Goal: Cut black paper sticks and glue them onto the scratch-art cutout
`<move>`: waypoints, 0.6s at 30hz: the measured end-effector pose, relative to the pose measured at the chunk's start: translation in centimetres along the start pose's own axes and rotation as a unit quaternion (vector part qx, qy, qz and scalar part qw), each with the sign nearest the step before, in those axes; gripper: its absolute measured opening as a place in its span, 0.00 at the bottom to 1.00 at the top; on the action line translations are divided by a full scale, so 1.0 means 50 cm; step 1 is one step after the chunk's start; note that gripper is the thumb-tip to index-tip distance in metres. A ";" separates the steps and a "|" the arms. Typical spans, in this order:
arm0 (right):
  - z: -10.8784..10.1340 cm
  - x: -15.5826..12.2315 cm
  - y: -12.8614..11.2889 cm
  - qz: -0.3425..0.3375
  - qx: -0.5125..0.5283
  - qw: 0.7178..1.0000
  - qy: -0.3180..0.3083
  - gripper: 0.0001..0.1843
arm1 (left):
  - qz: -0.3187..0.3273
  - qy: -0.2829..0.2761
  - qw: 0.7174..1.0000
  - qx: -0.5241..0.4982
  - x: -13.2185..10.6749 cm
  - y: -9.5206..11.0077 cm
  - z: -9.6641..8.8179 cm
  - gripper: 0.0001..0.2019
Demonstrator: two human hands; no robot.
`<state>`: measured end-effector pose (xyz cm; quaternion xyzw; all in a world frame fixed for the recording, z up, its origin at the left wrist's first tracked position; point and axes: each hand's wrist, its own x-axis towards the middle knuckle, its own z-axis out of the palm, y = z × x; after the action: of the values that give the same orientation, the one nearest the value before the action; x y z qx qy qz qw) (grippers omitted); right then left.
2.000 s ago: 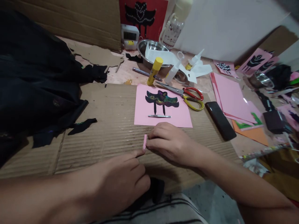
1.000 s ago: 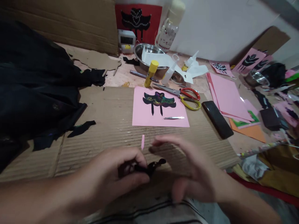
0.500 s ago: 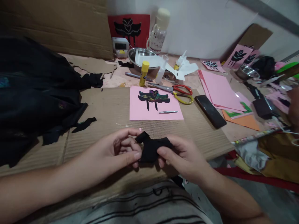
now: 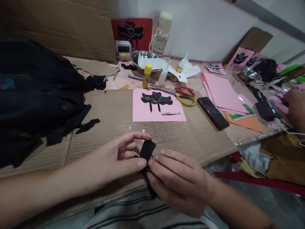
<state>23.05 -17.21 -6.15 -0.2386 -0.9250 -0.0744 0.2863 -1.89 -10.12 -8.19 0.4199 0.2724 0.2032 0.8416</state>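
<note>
A small piece of black fabric (image 4: 148,149) is held up between both hands, over the front edge of the cardboard. My left hand (image 4: 125,154) pinches its left side between thumb and fingers. With fingertips pressed together, my right hand (image 4: 178,181) grips it from the right and covers part of it. Beyond the hands lies a pink card (image 4: 140,114) bearing a black lotus-like cutout (image 4: 157,98) with shiny coloured patches. Tweezers (image 4: 171,113) rest on the card. Scissors (image 4: 184,95) with red and yellow handles lie behind it.
A large heap of black fabric (image 4: 43,95) covers the left side. A glue stick (image 4: 147,75), a white bottle (image 4: 164,76) and a metal bowl (image 4: 135,57) stand at the back. On the right are a phone (image 4: 213,113), pink sheets (image 4: 221,92) and another person's hand (image 4: 296,105).
The black fabric has turned from lying broad between the hands to a narrow, upright strip. My right hand has rolled over, its back now facing up, and moved slightly lower.
</note>
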 end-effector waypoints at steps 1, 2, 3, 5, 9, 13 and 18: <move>0.001 -0.002 0.000 -0.007 -0.006 1.000 -0.005 0.11 | 0.012 0.004 1.000 0.004 0.003 -0.002 -0.002 0.28; 0.002 -0.003 0.000 -0.013 -0.012 1.000 -0.003 0.12 | 0.019 0.009 1.000 0.008 0.006 -0.003 -0.003 0.26; 0.003 -0.003 0.000 -0.015 -0.015 1.000 -0.001 0.12 | 0.020 0.015 1.000 0.015 0.008 -0.001 -0.002 0.24; 0.004 0.001 0.001 0.009 0.000 1.000 0.017 0.11 | 0.023 0.031 0.998 0.040 0.009 0.008 0.002 0.20; -0.001 0.006 0.013 0.101 0.085 0.990 0.051 0.08 | 0.055 0.090 0.986 0.127 -0.003 0.034 0.015 0.17; -0.007 -0.011 0.022 0.161 0.159 0.972 0.059 0.12 | 0.130 0.105 0.955 0.245 -0.029 0.050 0.024 0.09; -0.006 -0.042 0.003 0.278 0.221 0.921 0.158 0.15 | 0.184 -0.089 0.925 0.320 -0.037 0.054 0.026 0.12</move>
<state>24.77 -18.00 -7.08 -0.4020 -0.7571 0.1776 0.4833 -2.81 -10.45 -4.81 0.7257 0.1654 0.2181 0.6312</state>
